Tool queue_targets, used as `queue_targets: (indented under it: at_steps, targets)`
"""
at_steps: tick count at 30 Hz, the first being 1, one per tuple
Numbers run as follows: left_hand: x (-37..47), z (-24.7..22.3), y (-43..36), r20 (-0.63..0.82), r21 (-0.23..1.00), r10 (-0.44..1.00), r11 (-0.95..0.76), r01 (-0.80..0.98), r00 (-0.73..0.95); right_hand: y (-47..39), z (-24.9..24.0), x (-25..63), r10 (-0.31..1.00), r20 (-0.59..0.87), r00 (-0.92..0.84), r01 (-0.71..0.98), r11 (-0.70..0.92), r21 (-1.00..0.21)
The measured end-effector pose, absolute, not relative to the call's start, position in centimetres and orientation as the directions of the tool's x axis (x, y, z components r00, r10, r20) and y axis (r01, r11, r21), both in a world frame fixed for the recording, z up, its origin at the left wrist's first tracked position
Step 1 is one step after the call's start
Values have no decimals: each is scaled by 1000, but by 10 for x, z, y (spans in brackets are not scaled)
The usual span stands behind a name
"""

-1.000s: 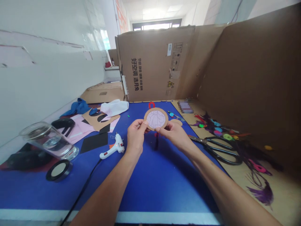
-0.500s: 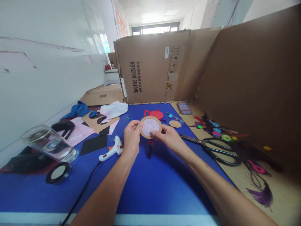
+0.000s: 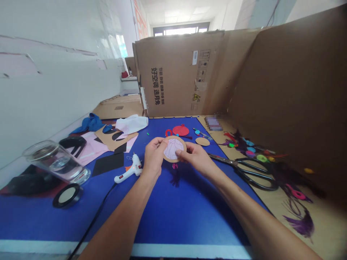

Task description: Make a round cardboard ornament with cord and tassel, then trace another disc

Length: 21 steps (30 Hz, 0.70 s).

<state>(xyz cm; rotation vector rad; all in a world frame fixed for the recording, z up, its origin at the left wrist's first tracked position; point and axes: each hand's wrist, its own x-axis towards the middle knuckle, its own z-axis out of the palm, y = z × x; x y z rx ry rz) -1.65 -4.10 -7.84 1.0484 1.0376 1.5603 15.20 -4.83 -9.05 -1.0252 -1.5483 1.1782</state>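
Observation:
Between my hands, above the blue mat, is a cardboard disc [image 3: 175, 149] with a pale lilac, line-patterned centre. My left hand [image 3: 155, 155] pinches its left edge, thumb on the face. On the right edge, my right hand [image 3: 195, 156] grips it with the thumb on the lower face; the fingers behind are hidden. Below the disc hangs a dark purple tassel [image 3: 175, 177] with a magenta bead [image 3: 175, 166]. Beyond it lie a red round piece [image 3: 180, 130] and a plain cardboard oval [image 3: 202, 141]. A white glue gun [image 3: 130, 169] lies beside my left wrist.
Large black scissors [image 3: 253, 171] lie to the right, near bright loops and tassels [image 3: 299, 222]. At left stand a glass of water [image 3: 62, 168] and a black round container [image 3: 67, 195]. Cut cloth and card [image 3: 116, 139] lie behind. Cardboard walls [image 3: 176, 76] enclose the back and right.
The disc has lowered slightly in my hands, still held at both sides. More of the hanging tassel and the red piece behind now shows.

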Motion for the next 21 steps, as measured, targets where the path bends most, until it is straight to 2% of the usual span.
queue_targets:
  at_steps: [16, 21]
  targets:
    - [-17, -80, -38, 112, 953, 978, -155, -260, -173, -50, -90, 150, 948, 162, -275, 121, 201, -972]
    - [-19, -80, -37, 115, 950, 970, -170, -263, -214, -51, -88, 150, 949, 173, -264, 80, 200, -976]
